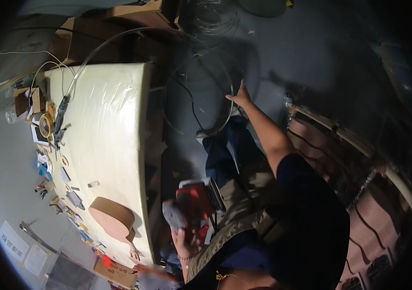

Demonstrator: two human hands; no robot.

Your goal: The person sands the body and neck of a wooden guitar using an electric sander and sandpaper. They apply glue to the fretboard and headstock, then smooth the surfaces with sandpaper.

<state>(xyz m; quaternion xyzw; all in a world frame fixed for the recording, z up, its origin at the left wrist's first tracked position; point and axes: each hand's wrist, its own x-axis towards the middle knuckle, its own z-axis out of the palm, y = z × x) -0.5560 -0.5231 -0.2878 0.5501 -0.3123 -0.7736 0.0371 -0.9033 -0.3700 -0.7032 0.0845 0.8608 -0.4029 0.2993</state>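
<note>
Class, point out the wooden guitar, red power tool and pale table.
Wooden guitar (112, 218): head view, on its body.
Red power tool (192, 199): head view, red casing.
Pale table (103, 133): head view, bare top.

On my feed, a long pale table wears a glossy, wrinkled covering. Near one edge lies a guitar-shaped wooden piece, with a small light block near it. Along the opposite side I see a tape roll and a black-handled tool. The grey floor carries coiled clear tubing.
</note>
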